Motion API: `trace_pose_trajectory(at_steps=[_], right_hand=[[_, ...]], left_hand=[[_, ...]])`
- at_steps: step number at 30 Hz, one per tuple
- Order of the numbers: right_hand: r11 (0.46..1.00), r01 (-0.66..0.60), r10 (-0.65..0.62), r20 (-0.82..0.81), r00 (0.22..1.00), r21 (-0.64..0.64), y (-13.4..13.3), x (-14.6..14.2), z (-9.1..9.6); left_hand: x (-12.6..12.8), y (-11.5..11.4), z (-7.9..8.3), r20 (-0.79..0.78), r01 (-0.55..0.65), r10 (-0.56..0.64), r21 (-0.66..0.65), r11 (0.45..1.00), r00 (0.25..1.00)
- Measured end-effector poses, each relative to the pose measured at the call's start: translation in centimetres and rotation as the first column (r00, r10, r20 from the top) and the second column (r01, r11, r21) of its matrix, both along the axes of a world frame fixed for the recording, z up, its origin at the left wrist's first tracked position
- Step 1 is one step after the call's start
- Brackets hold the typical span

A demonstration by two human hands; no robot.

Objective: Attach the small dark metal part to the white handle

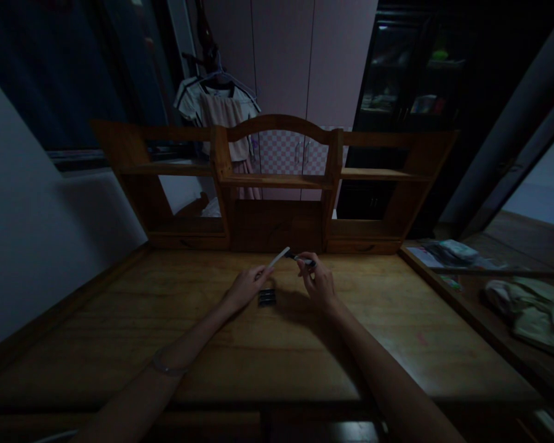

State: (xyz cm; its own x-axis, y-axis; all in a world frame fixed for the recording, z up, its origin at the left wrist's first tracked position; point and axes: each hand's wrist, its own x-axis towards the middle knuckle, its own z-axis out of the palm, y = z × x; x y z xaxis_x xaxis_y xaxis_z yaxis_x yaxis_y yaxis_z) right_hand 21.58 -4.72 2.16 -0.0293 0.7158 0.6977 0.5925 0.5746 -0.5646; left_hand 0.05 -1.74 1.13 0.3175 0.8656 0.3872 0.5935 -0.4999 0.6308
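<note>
My left hand [248, 287] is closed around the lower end of a slim white stick [278, 256], which tilts up to the right. Between the fingers of my right hand [320, 280] is a small dark tool [308, 263] with a lighter patch along it. Its dark tip points left, close to the stick's upper end; whether they touch I cannot tell. Just right of and below my left hand, a small black object with dark bands [266, 298] lies on the wooden desktop [203, 363]. The dim light hides its exact kind.
A wooden shelf unit [277, 180] with open compartments stands along the desk's far edge. White wall [74, 215] borders the left side. To the right are pale folded cloth [535, 314] and plastic-wrapped things [457, 251]. Clothes [216, 104] hang behind the shelves.
</note>
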Motion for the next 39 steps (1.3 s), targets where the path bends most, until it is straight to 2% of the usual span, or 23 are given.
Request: trace_pose_trajectory(at_steps=[10,18,28,34,39], right_hand=[[1.0,-0.007,0.007,-0.014,1.0,0.0,-0.04,-0.06,0.05],[1.0,0.001,-0.001,-0.015,1.0,0.006,-0.03,-0.05,0.04],[1.0,-0.001,0.001,-0.01,1.0,0.012,-0.06,-0.07,0.02],[1.0,-0.014,0.014,-0.003,1.0,0.016,-0.19,-0.07,0.13],[1.0,-0.017,0.017,-0.008,1.0,0.014,-0.06,-0.04,0.07]], left_hand=[[0.01,-0.15,0.17,0.011,-0.008,0.008,-0.037,0.999,1.0],[-0.04,0.01,0.02,0.039,0.0,0.0,0.005,1.0,0.999],[-0.1,-0.13,0.23,0.014,0.006,-0.006,-0.013,1.0,1.0],[-0.12,-0.03,0.11,0.011,-0.03,0.03,-0.003,1.0,0.999],[-0.08,0.18,-0.21,0.024,-0.001,0.002,-0.009,1.0,1.0]])
